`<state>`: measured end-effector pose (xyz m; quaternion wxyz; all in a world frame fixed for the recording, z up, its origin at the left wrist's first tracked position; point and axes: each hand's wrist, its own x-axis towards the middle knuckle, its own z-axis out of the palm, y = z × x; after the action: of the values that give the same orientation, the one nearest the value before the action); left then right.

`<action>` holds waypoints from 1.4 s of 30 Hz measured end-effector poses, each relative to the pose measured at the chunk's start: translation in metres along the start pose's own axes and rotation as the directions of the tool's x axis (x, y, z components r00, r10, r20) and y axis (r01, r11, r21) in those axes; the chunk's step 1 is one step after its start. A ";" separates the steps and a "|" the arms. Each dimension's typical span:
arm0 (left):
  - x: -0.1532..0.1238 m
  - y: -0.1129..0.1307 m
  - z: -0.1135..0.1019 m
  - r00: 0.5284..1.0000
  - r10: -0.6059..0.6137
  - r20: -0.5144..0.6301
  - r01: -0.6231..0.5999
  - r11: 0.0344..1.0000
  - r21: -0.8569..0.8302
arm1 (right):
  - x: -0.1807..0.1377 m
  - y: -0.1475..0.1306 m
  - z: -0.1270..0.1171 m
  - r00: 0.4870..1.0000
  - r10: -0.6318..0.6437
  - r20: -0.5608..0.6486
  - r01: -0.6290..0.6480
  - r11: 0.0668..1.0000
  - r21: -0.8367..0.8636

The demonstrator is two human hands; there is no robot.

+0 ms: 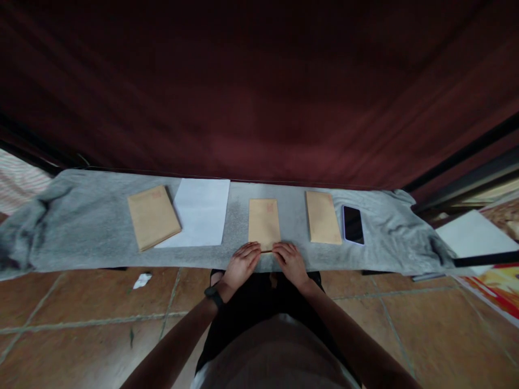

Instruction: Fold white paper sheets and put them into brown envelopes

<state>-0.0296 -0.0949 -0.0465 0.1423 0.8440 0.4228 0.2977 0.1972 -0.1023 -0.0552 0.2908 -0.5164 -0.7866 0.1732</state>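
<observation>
A brown envelope lies in the middle of a grey cloth-covered table. My left hand and my right hand both rest at its near edge, fingers stretched flat and pressing on the bottom of the envelope. A dark band sits on my left wrist. A second brown envelope lies just to the right. A third, larger brown envelope lies to the left, overlapping a white sheet of paper.
A black phone lies face up right of the envelopes. A dark red curtain hangs behind the table. A white board and colourful printed material sit at far right. A paper scrap lies on the tiled floor.
</observation>
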 end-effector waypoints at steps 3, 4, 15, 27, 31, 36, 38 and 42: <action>0.002 0.004 0.002 0.999 -0.034 -0.039 0.033 0.999 -0.022 | 0.001 -0.002 0.001 0.999 0.030 -0.027 -0.031 0.999 -0.034; 0.003 0.005 0.003 0.998 -0.042 -0.048 0.041 0.999 -0.026 | 0.001 -0.003 0.001 0.999 0.036 -0.036 -0.037 0.999 -0.038; 0.001 0.011 0.000 0.994 0.014 0.107 -0.031 0.987 0.156 | -0.002 -0.011 0.004 0.997 0.068 -0.047 -0.074 0.988 -0.138; -0.019 0.026 0.005 0.963 0.105 0.247 -0.219 0.839 0.497 | -0.036 -0.034 0.021 0.987 -0.144 0.072 0.159 0.940 -0.301; -0.018 0.027 0.004 0.959 0.107 0.261 -0.230 0.833 0.504 | -0.035 -0.033 0.021 0.986 -0.147 0.075 0.163 0.932 -0.324; -0.019 0.024 0.005 0.958 0.111 0.263 -0.228 0.853 0.470 | -0.035 -0.034 0.019 0.989 -0.137 0.064 0.150 0.932 -0.331; -0.020 0.022 0.005 0.960 0.115 0.254 -0.222 0.865 0.449 | -0.036 -0.033 0.016 0.990 -0.123 0.066 0.138 0.933 -0.333; -0.024 0.015 0.001 0.972 0.109 0.210 -0.188 0.894 0.407 | -0.037 -0.028 0.007 0.992 -0.095 0.078 0.116 0.932 -0.342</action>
<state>-0.0300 -0.1230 -0.0490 -0.0297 0.9082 0.3967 0.1305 0.1844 -0.1472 -0.0548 0.1808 -0.5110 -0.8398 0.0318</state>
